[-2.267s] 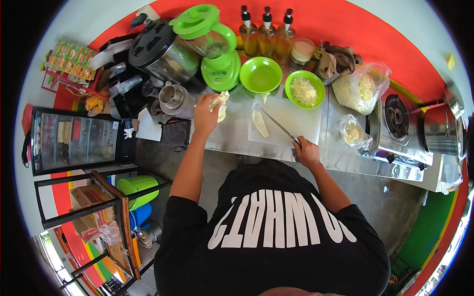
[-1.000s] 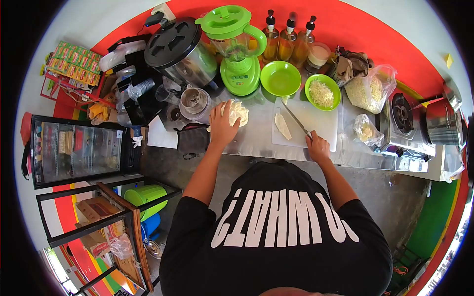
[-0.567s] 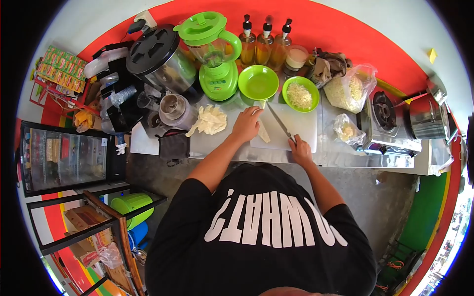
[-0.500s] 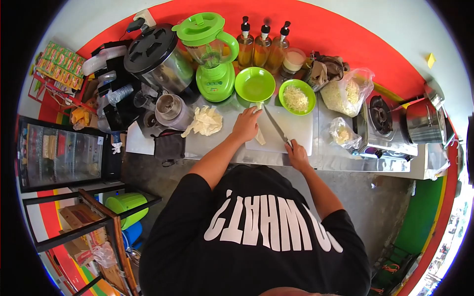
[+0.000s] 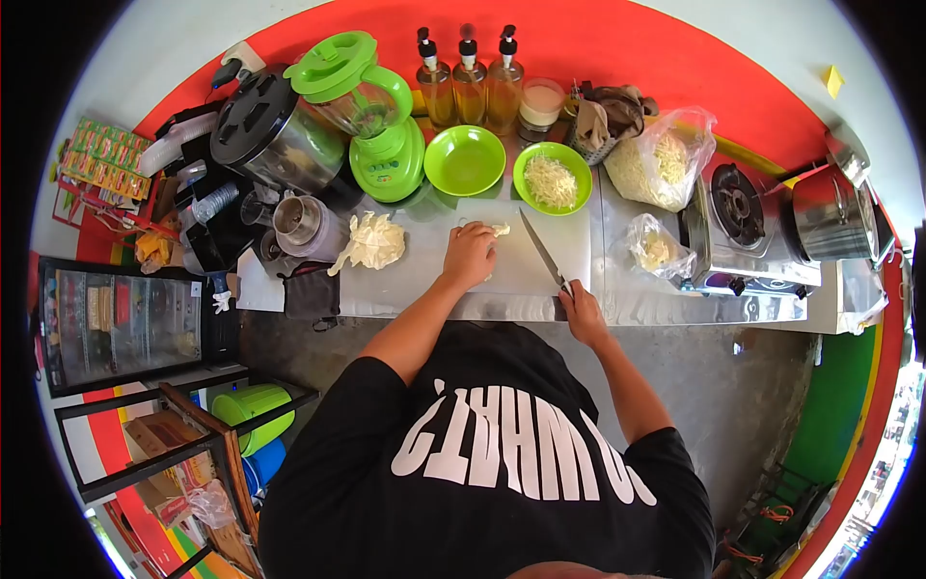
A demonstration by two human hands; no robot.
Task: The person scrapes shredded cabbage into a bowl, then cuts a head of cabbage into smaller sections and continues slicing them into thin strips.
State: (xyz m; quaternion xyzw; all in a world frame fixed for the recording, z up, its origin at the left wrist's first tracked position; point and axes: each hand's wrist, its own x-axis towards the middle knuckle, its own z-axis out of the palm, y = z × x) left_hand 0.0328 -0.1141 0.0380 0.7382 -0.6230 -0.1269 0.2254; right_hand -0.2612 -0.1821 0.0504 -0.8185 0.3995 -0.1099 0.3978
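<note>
My left hand (image 5: 470,256) rests on the white cutting board (image 5: 569,230), its fingers curled over a pale strip of food (image 5: 501,230). One end of the strip shows past the fingertips; the rest is mostly hidden under the hand. In my right hand (image 5: 582,307) is a knife (image 5: 542,247), gripped by its handle, with the blade slanting up and left over the board, apart from the strip. Behind the board stand an empty-looking green bowl (image 5: 465,160) and a green plate (image 5: 584,183) bearing pale shreds (image 5: 551,182).
Left of the board lies a crumpled pale wrapper-like heap (image 5: 374,241), near a green blender (image 5: 386,159). Several bottles and bags line the back, including a bag of pale shreds (image 5: 656,174). A small plastic bag (image 5: 658,248) and a gas stove (image 5: 738,207) are on the right.
The whole view has shifted, so the counter things appear farther left. Against the board, my left hand has moved slightly right and towards me, covering more of the strip. The knife has moved right.
</note>
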